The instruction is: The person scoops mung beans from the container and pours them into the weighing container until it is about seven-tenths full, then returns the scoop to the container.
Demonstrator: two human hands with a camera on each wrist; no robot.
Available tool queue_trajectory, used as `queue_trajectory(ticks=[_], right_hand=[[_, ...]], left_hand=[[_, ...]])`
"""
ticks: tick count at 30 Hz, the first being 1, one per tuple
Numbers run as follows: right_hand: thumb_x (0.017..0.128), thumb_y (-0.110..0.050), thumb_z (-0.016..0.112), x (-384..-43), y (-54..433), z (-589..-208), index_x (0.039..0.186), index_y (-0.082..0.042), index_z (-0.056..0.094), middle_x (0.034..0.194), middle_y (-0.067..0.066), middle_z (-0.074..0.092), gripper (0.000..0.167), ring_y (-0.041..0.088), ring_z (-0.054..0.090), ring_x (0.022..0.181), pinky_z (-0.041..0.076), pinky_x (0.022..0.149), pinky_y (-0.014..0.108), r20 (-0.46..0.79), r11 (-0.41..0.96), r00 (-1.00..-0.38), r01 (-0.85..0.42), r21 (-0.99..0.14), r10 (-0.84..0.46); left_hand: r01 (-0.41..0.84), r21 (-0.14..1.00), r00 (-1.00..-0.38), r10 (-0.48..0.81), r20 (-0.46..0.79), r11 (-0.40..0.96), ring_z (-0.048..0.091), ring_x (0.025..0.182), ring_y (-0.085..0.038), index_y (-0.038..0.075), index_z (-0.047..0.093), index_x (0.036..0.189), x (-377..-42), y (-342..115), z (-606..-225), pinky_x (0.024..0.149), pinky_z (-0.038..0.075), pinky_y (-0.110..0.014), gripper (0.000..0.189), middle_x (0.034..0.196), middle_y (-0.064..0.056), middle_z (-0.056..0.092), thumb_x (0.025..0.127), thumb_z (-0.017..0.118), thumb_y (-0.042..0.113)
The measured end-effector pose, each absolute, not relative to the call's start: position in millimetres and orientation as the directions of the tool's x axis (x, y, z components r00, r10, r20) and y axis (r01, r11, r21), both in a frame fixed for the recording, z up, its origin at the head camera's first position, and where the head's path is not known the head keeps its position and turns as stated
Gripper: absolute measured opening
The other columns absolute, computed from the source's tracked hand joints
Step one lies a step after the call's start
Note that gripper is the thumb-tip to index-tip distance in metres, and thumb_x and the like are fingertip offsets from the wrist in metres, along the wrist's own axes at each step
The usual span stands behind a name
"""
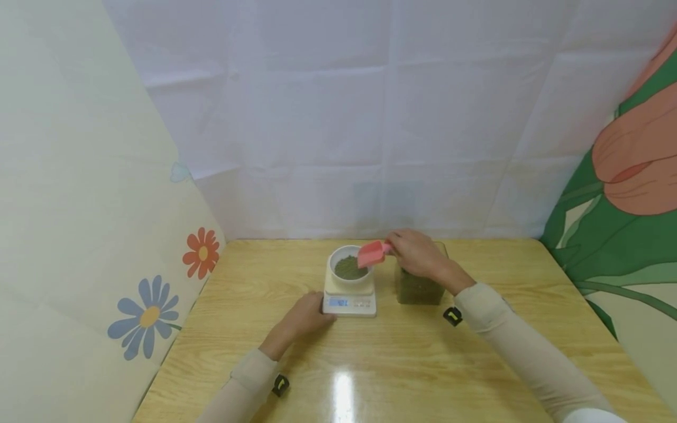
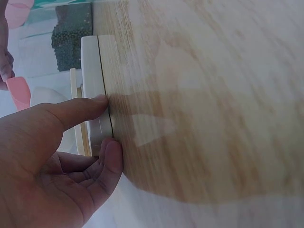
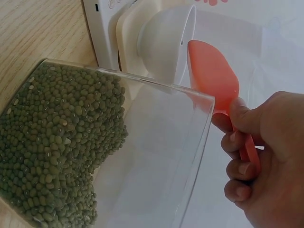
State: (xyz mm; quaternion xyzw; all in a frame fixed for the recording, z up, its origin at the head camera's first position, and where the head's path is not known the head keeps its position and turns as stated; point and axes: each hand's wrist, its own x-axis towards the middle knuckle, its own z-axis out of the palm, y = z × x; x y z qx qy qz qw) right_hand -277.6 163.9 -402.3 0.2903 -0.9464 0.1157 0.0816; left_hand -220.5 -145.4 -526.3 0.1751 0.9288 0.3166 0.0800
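Observation:
My right hand (image 1: 416, 254) grips the handle of a small pink-red scoop (image 1: 372, 254), whose blade slants over the right rim of a white bowl (image 3: 164, 45). Green mung beans (image 1: 349, 268) lie heaped in that bowl. It stands on a white kitchen scale (image 1: 351, 305) with a lit display, its digits too blurred to read. My left hand (image 1: 308, 315) holds the scale's front left corner, thumb along the front edge and fingers curled at the side. In the right wrist view no beans show in the scoop.
Right of the scale stands a clear square container (image 1: 420, 292), partly filled with mung beans (image 3: 61, 142), under my right forearm. The wooden table (image 1: 254, 270) ends at a white cloth backdrop (image 1: 317, 117). Flower-printed panels (image 1: 150, 317) flank both sides.

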Motion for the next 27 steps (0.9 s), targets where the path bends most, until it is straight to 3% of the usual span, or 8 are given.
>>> queue_trajectory(ticks=[15,27], right_hand=[[0.105,-0.023,0.066,-275.9,165.2,-404.3,0.116,-0.002,0.071,0.106,0.012,0.074,0.024,0.031,0.069,0.100,0.059,0.092,0.050,0.230,0.800,-0.814,-0.574,-0.174,-0.534],[0.106,-0.022,0.065,-270.2,170.1,-406.2,0.119,-0.002,0.070,0.116,0.016,0.074,0.025,0.035,0.069,0.109,0.059,0.095,0.052,0.244,0.808,-0.824,-0.558,-0.188,-0.512]], left_hand=[[0.260,0.633,-0.926,0.373,-0.050,0.730,0.062,0.082,-0.015,0.004,0.070,0.117,-220.3,-145.1,-527.5,0.079,0.059,-0.037,0.033,0.098,-0.005,0.071,0.091,0.081,0.021],[0.253,0.639,-0.926,0.373,-0.058,0.726,0.063,0.080,-0.014,0.005,0.070,0.118,-220.6,-145.8,-527.2,0.077,0.059,-0.034,0.033,0.097,-0.003,0.071,0.091,0.081,0.021]])
